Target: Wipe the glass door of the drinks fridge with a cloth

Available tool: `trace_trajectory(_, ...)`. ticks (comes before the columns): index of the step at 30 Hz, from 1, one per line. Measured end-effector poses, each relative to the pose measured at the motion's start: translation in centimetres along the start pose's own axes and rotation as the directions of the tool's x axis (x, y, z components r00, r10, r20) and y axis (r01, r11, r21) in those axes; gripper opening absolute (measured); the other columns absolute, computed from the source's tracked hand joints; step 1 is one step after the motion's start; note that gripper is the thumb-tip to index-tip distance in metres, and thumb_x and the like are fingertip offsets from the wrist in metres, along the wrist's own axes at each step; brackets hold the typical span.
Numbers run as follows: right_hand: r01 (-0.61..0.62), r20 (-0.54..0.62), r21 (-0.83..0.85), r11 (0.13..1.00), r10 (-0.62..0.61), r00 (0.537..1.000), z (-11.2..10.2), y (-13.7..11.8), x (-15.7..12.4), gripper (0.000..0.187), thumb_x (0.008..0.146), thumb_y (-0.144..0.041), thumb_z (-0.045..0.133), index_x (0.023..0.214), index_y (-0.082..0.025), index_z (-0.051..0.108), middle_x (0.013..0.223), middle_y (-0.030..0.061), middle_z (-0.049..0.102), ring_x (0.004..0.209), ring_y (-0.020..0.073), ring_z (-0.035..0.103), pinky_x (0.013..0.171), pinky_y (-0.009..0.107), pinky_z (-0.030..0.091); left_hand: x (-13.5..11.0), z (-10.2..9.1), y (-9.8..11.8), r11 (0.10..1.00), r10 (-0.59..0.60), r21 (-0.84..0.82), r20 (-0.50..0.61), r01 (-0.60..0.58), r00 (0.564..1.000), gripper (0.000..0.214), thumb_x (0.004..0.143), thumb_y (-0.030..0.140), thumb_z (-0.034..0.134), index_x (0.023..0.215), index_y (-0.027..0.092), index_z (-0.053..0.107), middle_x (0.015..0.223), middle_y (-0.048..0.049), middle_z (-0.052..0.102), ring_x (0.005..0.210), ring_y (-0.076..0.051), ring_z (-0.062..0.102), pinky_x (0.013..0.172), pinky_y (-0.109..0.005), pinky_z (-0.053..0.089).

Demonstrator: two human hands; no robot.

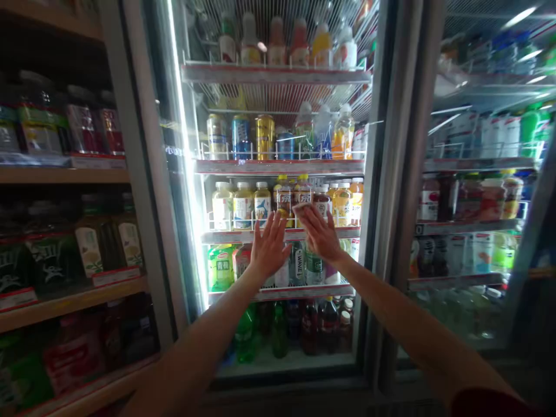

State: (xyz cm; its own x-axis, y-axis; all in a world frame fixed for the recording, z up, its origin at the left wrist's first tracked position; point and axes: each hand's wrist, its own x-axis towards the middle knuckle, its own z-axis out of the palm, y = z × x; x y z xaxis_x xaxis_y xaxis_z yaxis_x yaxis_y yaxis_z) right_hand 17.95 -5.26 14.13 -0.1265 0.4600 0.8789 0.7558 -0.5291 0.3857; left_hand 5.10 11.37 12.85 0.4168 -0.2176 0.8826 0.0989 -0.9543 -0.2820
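Both my arms reach out to a lit drinks fridge [278, 168]. My left hand [268, 248] is open, palm forward and fingers spread, in front of the third shelf's rail [243, 236]. Just to its right, my right hand [320, 233] is stretched flat with its fingers pointing up and left. A small pale patch [303, 208] lies at its fingertips; I cannot make out what it is. Behind the hands stand yellow-capped tea bottles [243, 204], and below them green and clear bottles [299, 263]. Whether the hands touch glass or a bottle is unclear.
The fridge's shelves hold cans [241, 136] and bottles, with dark bottles [324, 324] at the bottom. A second glass-fronted fridge [478, 191] stands to the right. Wooden shelves [65, 301] with bottles and packets run along the left.
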Motion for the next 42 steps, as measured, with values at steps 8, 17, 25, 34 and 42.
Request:
trace_trajectory(8, -0.351, -0.142, -0.056, 0.935, 0.341, 0.929, -0.5, 3.0, -1.1, 0.058, 0.091, -0.021, 0.033, 0.149, -0.020, 0.026, 0.153, 0.0111, 0.029, 0.142, 0.0242, 0.024, 0.113, 0.050, 0.018, 1.6, 1.5, 2.0, 0.999, 0.026, -0.037, -0.046, -0.027, 0.999, 0.071, 0.091, 0.042, 0.044, 0.148, 0.011, 0.015, 0.151, -0.0166, 0.031, 0.145, -0.026, 0.016, 0.118, -0.051, 0.006)
trace_trajectory(17, -0.609, -0.225, -0.039, 0.792, 0.586, 0.778, -1.7, 6.0, -2.4, 0.059, 0.088, -0.022, 0.032, 0.147, -0.013, 0.029, 0.150, 0.0204, 0.031, 0.139, 0.0297, 0.029, 0.106, 0.058, 0.027, 2.6, 2.4, 2.9, 0.998, 0.019, -0.066, -0.008, -0.020, 1.000, 0.072, 0.089, 0.040, 0.047, 0.148, 0.012, 0.016, 0.153, -0.0161, 0.028, 0.145, -0.026, 0.016, 0.118, -0.052, 0.005)
trace_trajectory(25, -0.337, -0.202, -0.076, 0.938, 0.317, 0.927, -0.4, 3.1, -2.6, 0.057, 0.091, -0.020, 0.034, 0.148, -0.020, 0.028, 0.145, 0.0165, 0.040, 0.136, 0.0274, 0.036, 0.108, 0.055, 0.028, 2.7, 2.3, 3.1, 0.995, 0.009, -0.103, 0.059, -0.003, 0.998, 0.069, 0.090, 0.040, 0.045, 0.147, 0.014, 0.018, 0.154, -0.0151, 0.025, 0.145, -0.026, 0.016, 0.118, -0.053, 0.005)
trace_trajectory(34, -0.163, -0.063, -0.030, 0.986, 0.161, 0.985, 0.1, 1.1, -0.7, 0.068, 0.091, -0.019, 0.037, 0.152, -0.027, 0.008, 0.152, 0.0086, 0.031, 0.141, 0.0255, 0.028, 0.115, 0.054, 0.018, 1.3, 1.3, 0.5, 0.994, -0.037, -0.096, 0.094, 0.046, 0.995, 0.071, 0.089, 0.038, 0.046, 0.149, 0.015, 0.015, 0.155, -0.0143, 0.023, 0.145, -0.027, 0.014, 0.117, -0.055, 0.005)
trace_trajectory(42, -0.146, 0.008, 0.034, 0.989, 0.146, 0.989, 1.3, -2.3, 1.0, 0.070, 0.091, -0.020, 0.037, 0.152, -0.026, 0.004, 0.154, 0.0075, 0.028, 0.143, 0.0273, 0.023, 0.115, 0.056, 0.015, -1.9, -0.4, -3.2, 0.990, -0.138, -0.017, 0.130, 0.141, 0.982, 0.068, 0.089, 0.037, 0.047, 0.147, 0.014, 0.021, 0.154, -0.0160, 0.025, 0.145, -0.027, 0.016, 0.117, -0.055, 0.004)
